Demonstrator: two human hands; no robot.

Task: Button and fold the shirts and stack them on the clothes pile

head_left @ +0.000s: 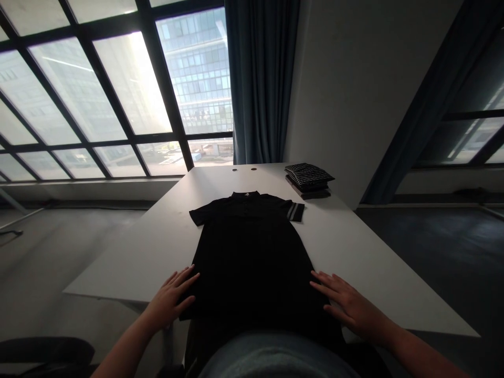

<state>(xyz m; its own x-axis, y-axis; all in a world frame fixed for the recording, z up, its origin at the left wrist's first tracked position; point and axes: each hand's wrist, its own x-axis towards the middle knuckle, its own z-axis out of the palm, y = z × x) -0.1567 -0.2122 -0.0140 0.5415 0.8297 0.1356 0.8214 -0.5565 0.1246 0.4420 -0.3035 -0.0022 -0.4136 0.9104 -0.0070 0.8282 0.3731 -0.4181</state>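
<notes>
A black polo shirt (252, 252) lies spread flat on the white table (366, 273), its collar toward the far end and its hem at the near edge. Both short sleeves stretch out sideways; the right one has light stripes near its cuff. My left hand (172, 295) rests at the shirt's lower left side, fingers extended, their tips on the fabric's edge. On the opposite side, my right hand (345, 302) touches the lower right edge with its fingers spread. Neither hand grasps the cloth.
A stack of folded clothes (308, 178), striped on top, sits at the table's far right. Two round holes (254, 169) show near the far edge. Beyond stand a blue curtain (262, 84) and windows. A dark chair (45, 350) is at the lower left.
</notes>
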